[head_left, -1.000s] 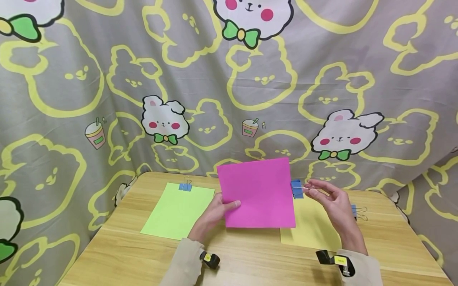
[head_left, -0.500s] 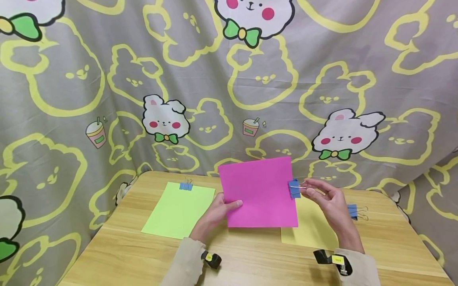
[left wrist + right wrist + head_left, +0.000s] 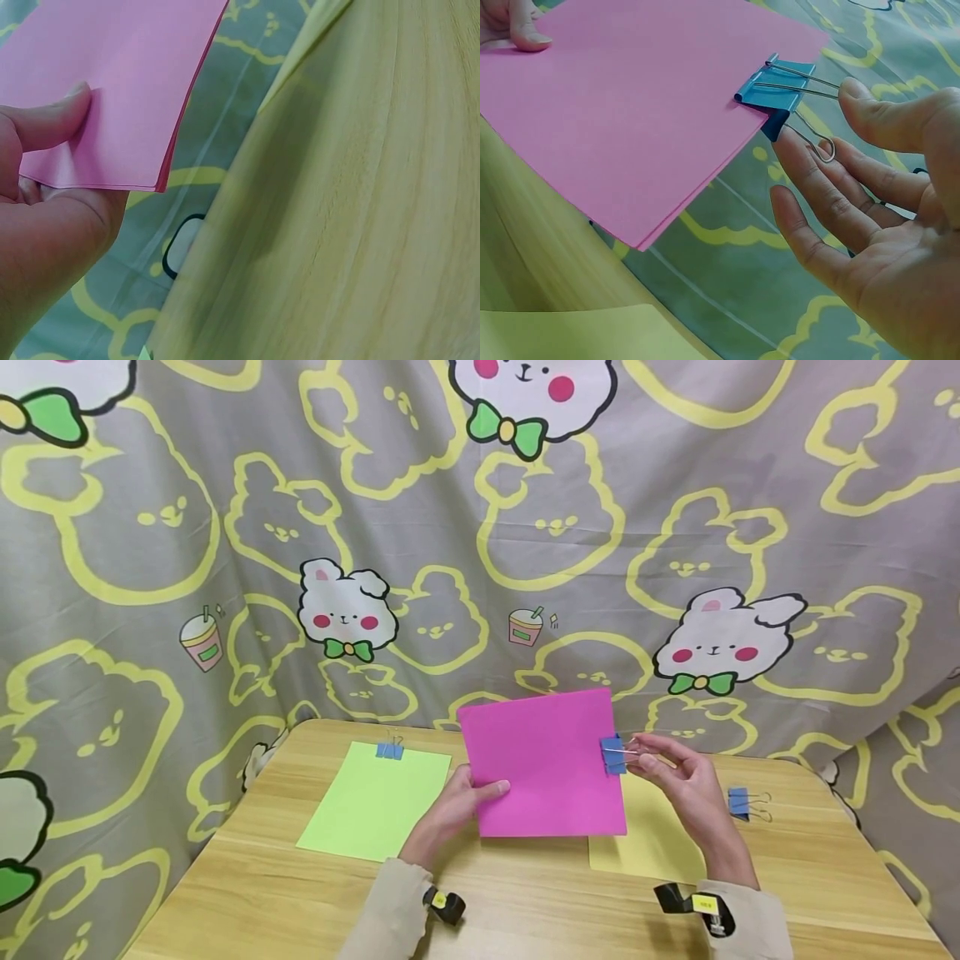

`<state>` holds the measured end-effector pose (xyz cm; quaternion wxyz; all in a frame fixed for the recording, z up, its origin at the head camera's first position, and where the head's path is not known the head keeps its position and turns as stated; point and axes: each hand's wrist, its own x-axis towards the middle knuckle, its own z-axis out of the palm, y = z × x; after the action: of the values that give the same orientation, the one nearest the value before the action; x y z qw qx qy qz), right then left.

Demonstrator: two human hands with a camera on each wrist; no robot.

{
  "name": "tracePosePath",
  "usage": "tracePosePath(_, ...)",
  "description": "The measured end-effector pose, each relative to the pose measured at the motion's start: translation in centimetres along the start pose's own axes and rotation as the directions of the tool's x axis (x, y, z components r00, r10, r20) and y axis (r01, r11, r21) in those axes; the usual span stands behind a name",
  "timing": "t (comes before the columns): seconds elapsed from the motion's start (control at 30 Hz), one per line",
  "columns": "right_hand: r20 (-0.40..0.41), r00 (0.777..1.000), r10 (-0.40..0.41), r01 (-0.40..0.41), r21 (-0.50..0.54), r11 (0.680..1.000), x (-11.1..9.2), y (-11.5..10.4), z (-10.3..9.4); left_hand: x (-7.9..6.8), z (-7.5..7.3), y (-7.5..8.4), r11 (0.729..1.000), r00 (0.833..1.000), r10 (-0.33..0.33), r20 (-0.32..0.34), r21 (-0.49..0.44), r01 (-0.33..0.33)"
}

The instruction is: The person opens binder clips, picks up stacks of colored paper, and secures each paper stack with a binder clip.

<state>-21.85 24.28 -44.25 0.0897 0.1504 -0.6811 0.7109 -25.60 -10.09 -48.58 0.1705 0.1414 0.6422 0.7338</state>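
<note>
My left hand [image 3: 453,797] grips a stack of pink paper [image 3: 543,768] by its left edge, thumb on the front face. The sheets are held up above the table, and in the left wrist view their edges part slightly at the corner. A blue binder clip [image 3: 613,755] sits over the stack's right edge. My right hand [image 3: 690,785] holds the clip's wire handles, thumb at the upper handle [image 3: 810,84] and fingers against the lower one. In the right wrist view the two handles stand apart, with the clip's body on the paper.
Green paper [image 3: 367,810] with a blue binder clip [image 3: 390,751] at its top edge lies on the left of the wooden table [image 3: 247,877]. Yellow paper [image 3: 645,843] lies behind the right hand. Another blue binder clip [image 3: 738,803] rests farther right. A patterned curtain [image 3: 450,527] hangs behind.
My right hand has moved left with the binder clip, which went from the pink paper's right edge to farther over it. The left hand and the paper have shifted slightly right.
</note>
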Motion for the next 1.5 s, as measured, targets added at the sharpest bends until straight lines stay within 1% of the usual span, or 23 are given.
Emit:
tracePosePath(0.27, 0.014, 1.000, 0.000, 0.000, 0.025, 1.000, 0.04, 0.04, 0.19, -0.10, 0.14, 0.11, 1.000, 1.000, 0.007, -0.009, -0.001, -0.007)
tracePosePath(0.53, 0.020, 1.000, 0.000, -0.001, 0.042, 0.999, 0.00, 0.05, 0.23, -0.07, 0.23, 0.06, 1.000, 1.000, 0.006, -0.001, 0.004, -0.006)
tracePosePath(1.17, 0.021, 1.000, 0.004, -0.004, 0.036, 0.999, 0.01, -0.17, 0.38, -0.06, 0.23, -0.01, 1.000, 1.000, 0.006, -0.001, 0.009, -0.006)
tracePosePath(1.5, 0.033, 0.999, 0.010, -0.011, 0.052, 0.999, -0.03, -0.16, 0.22, 0.08, 0.24, -0.06, 1.000, 1.000, 0.009, 0.007, -0.006, -0.009)
